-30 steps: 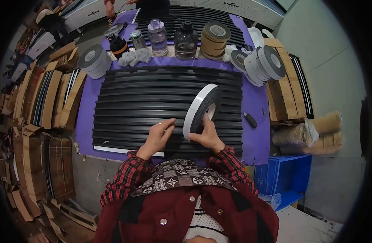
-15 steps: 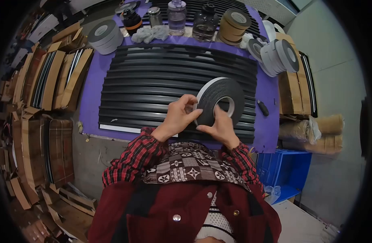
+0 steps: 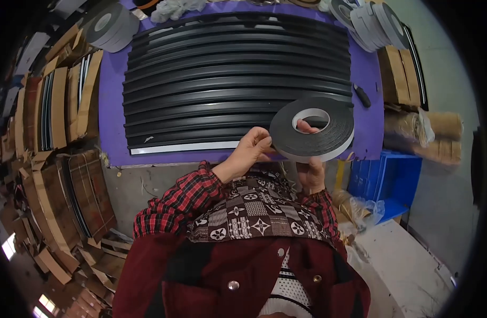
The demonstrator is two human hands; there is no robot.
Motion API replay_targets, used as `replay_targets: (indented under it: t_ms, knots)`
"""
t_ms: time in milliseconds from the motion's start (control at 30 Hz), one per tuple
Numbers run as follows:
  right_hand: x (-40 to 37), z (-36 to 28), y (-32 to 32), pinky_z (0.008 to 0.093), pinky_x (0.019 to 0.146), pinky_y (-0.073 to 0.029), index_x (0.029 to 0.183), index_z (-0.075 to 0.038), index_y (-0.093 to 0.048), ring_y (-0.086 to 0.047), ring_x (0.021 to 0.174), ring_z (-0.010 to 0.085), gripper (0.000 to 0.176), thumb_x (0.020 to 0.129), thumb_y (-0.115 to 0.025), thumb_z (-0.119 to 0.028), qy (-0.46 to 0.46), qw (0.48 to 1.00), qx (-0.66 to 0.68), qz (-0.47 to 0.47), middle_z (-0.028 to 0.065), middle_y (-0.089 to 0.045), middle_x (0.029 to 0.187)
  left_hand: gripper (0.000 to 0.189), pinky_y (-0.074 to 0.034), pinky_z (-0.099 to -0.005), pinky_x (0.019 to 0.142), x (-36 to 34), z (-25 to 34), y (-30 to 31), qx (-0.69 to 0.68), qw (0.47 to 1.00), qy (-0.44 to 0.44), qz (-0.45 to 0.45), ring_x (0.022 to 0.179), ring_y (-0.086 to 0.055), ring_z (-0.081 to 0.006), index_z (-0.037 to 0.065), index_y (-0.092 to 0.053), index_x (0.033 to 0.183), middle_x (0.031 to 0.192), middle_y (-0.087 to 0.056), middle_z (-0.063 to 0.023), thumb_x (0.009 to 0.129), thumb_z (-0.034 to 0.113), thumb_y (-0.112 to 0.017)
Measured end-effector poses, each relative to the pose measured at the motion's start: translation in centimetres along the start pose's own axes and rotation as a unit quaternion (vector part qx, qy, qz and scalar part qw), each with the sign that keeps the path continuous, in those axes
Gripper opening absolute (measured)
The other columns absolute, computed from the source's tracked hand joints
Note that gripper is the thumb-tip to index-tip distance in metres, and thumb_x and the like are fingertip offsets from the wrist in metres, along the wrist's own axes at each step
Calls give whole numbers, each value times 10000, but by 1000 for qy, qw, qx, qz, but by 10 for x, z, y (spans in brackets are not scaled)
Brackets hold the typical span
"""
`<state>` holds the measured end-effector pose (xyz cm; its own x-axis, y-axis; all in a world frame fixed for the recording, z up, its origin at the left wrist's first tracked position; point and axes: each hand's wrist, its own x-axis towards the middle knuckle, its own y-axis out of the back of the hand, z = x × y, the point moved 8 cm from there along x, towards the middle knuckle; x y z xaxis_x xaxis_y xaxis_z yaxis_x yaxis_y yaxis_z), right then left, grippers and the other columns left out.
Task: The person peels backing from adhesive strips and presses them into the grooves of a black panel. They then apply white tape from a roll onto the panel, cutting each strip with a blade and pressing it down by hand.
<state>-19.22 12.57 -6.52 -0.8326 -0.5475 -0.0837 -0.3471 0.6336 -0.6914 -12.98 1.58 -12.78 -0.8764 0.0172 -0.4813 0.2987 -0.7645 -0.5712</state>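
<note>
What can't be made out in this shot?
Head view: right hand, partly hidden by the tape roll.
Head view: whether the left hand pinches a tape end, too small.
Head view: orange item, cut off by top edge.
Head view: black knife, blade state too small.

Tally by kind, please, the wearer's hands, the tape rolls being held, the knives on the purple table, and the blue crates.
Hands, left hand and right hand: 2
Held tape roll: 1
Black-handled knife: 1
Blue crate: 1
Total: 5
</note>
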Motion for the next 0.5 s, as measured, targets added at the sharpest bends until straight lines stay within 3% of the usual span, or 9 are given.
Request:
replay_targets:
  t_ms: [33, 133, 167, 233, 367, 400, 500]
  knots:
    - [-4, -6, 1, 371, 979, -263, 1189, -73, -354, -333, 1161, 202, 597, 689, -664, -173, 15, 1000, 6, -7, 97, -387, 1229, 188, -475, -204, 607, -2, 1, -3, 26, 1000, -10, -15, 700, -525, -81, 77, -422, 962, 908, -502, -38, 830, 168, -521]
    - [-19, -10, 19, 376, 979, -272, 1183, -75, -360, -355, 1143, 197, 612, 668, -673, -176, 32, 999, -13, 40, 91, -420, 1192, 107, -414, -167, 540, -6, -8, -5, 143, 987, -48, -58, 583, -465, -38, 53, -480, 845, 720, -525, 8, 799, 102, -563]
    - [-23, -13, 27, 385, 983, -272, 1188, -72, -357, -355, 1143, 202, 607, 675, -656, -204, 49, 996, -43, 54, 94, -425, 1184, 100, -376, -154, 514, -11, -11, -7, 112, 992, -51, -35, 562, -443, -20, 52, -491, 778, 633, -499, 36, 788, 99, -578]
    - [-36, -18, 47, 388, 986, -267, 1189, -71, -360, -358, 1142, 205, 598, 683, -643, -219, 59, 993, -38, 93, 91, -429, 1180, 106, -365, -152, 510, -21, -25, -2, 134, 988, -66, -27, 560, -428, -13, 58, -486, 769, 642, -486, 44, 783, 95, -584]
    - [-57, -52, 125, 400, 999, -244, 1186, -64, -366, -375, 1133, 219, 537, 718, -587, -207, 89, 976, 35, 197, 90, -448, 1158, 90, -351, -171, 527, -36, -71, 71, 170, 966, -55, 185, 579, -408, -29, 42, -510, 743, 624, -457, 53, 758, 64, -595]
    - [-64, -66, 151, 402, 985, -266, 1174, -56, -372, -384, 1119, 228, 510, 723, -578, -175, 108, 964, -22, 242, 94, -453, 1141, 90, -353, -178, 533, -39, -78, 88, 176, 957, -75, 216, 582, -408, -36, 35, -517, 735, 625, -459, 49, 754, 69, -599]
    - [-67, -106, 195, 373, 944, -309, 1147, -38, -371, -422, 1050, 227, 498, 706, -596, -94, 144, 938, -207, 236, 101, -444, 1116, 56, -358, -181, 562, -37, -76, 105, 283, 912, -78, 285, 603, -418, -45, 33, -526, 746, 654, -470, 40, 771, 53, -572]
